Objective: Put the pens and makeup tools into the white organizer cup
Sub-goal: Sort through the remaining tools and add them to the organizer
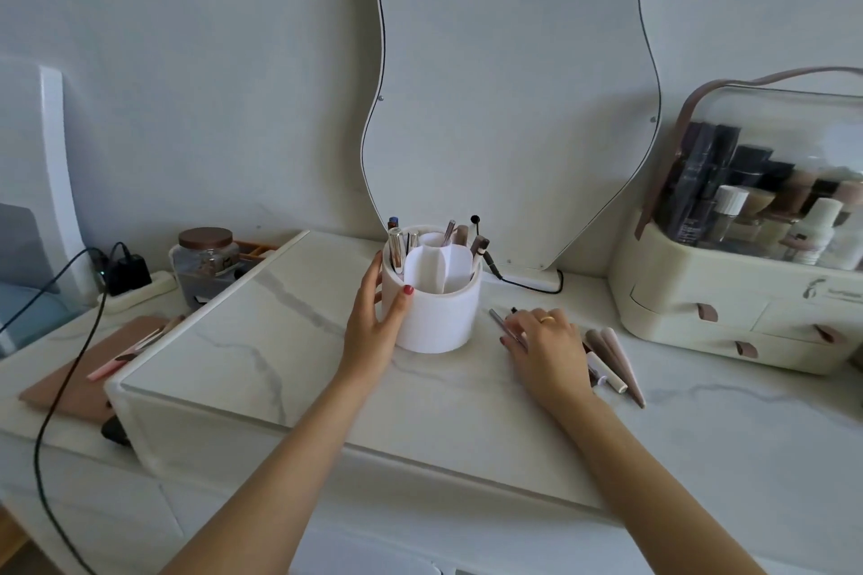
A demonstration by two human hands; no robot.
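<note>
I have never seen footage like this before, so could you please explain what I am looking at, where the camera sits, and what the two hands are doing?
There is no machine here: a person wears one wide-angle camera on the head, looking forward and down, so you see their own two arms reaching out.

The left hand is curled round the side of the white organizer cup, which stands on a marble-patterned vanity top and already holds several pens and makeup tools in its compartments.

The right hand lies palm-down over a slim grey pencil on the surface; whether it actually pinches it I cannot tell. Beside that hand lie more loose tools, waiting to be put in.

Behind stands a wavy mirror, and to the right a cream cosmetics case with bottles.
</note>
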